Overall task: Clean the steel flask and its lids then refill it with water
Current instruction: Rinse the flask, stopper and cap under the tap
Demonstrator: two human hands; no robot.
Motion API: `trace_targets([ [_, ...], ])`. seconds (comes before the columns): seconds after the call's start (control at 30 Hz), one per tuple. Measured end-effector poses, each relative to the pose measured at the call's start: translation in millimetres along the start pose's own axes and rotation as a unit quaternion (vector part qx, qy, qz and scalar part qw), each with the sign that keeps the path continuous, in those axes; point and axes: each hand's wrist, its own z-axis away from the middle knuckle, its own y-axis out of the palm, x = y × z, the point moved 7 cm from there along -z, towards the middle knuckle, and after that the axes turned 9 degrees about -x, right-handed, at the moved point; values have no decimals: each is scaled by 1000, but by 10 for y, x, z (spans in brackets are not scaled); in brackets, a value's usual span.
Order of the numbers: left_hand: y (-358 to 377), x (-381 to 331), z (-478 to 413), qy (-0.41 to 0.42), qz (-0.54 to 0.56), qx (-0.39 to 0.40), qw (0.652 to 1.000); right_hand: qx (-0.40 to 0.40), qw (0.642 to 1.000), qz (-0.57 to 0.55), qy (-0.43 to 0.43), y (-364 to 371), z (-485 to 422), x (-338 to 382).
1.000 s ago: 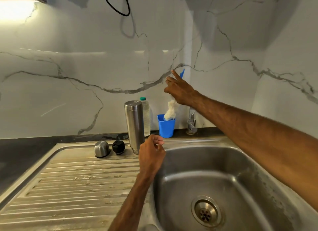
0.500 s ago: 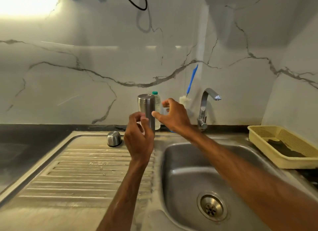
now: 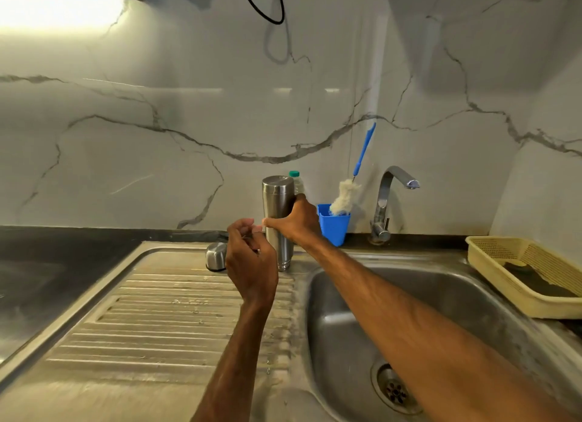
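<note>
Steel sink (image 3: 466,299), drainboard (image 3: 141,327) at basin's 9 o'clock. Steel flask (image 3: 277,198) upright at drainboard's far edge. Right hand (image 3: 299,221) wraps flask's middle from 3 o'clock. Left hand (image 3: 250,264) at flask's 7 o'clock, fingers curled, can't tell if holding anything. Steel lid (image 3: 215,256) just beside flask, 9 o'clock.

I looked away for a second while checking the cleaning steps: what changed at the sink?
The right hand left the bottle brush, dropped leftward and now grips the steel flask. The left hand hovers near the flask as before, fingers curled. Flask, steel cap and brush in its blue cup stayed put.
</note>
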Motion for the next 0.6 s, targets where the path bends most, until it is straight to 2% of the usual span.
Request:
trace_targets([
  [0.2,35,-62,39,14,-6,27,1000,-14,1000,-19,-14,-122,11,-31],
  [0.33,137,-28,63,19,-17,73,997,-66,994,-82,-11,-620,139,-80],
  [0.47,338,16,239,10,-15,196,980,-109,972,-202,56,-1195,411,-473],
  [0.6,514,10,579,-100,-10,363,926,-123,899,-387,163,-1530,790,-1016],
])
